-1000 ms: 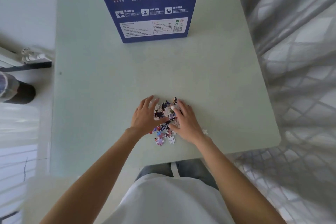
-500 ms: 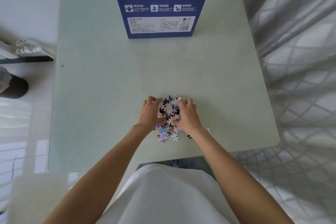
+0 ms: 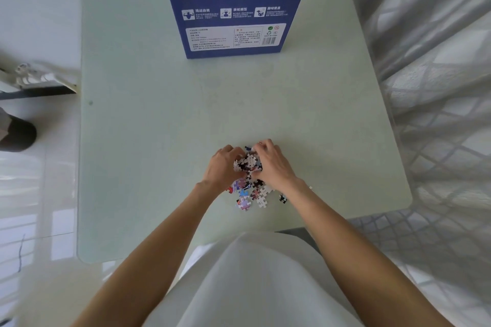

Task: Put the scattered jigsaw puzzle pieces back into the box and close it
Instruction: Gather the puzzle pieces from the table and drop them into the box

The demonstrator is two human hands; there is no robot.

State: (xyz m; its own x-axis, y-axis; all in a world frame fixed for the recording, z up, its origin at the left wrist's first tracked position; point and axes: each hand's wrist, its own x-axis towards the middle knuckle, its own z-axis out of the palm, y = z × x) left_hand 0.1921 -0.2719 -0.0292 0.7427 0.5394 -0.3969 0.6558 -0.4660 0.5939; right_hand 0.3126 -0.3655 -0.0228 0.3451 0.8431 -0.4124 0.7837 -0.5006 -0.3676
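Near the front edge of the pale green tabletop (image 3: 159, 141), both hands are cupped around a small heap of puzzle pieces (image 3: 248, 163). The left hand (image 3: 223, 167) curls in from one side and the right hand (image 3: 273, 164) from the other, so each grip is clamped on the heap, fingers bent over its far edge. More loose pieces (image 3: 249, 194) lie flat on the tabletop just behind the wrists, toward the person, with one dark piece (image 3: 283, 198) a little apart beside the right forearm. The blue box (image 3: 236, 5) stands upright at the far side of the tabletop, well apart from the hands; its top runs out of view. A sheer curtain (image 3: 438, 87) hangs to the right.
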